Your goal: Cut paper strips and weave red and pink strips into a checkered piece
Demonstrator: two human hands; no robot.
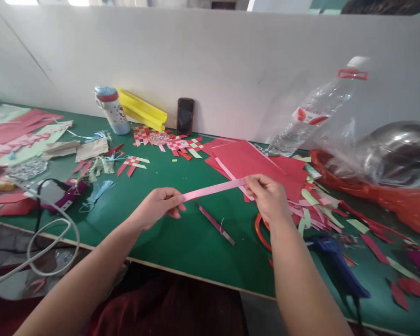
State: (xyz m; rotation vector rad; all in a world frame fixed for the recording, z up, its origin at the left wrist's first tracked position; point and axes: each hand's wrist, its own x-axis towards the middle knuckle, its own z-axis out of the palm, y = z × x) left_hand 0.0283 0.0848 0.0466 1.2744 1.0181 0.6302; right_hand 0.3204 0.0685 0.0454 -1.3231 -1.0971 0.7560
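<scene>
A pink paper strip (pixel 215 189) is stretched between my two hands above the green table (pixel 182 233). My left hand (pixel 159 205) pinches its left end with closed fingers. My right hand (pixel 269 198) pinches the right end, just in front of a pile of red paper sheets (pixel 259 163). Another dark pink strip (pixel 215 224) lies on the table below the held one. Orange-handled scissors (pixel 261 231) lie partly hidden under my right wrist.
Woven red-and-white paper pieces (pixel 168 140), a phone (pixel 185 115), a small bottle (pixel 112 111) and a yellow folder (pixel 142 109) stand near the white wall. A clear plastic bottle (pixel 315 112), metal bowl (pixel 402 149), blue glue gun (pixel 339 266) and cut strips lie right. A cable (pixel 52 233) loops left.
</scene>
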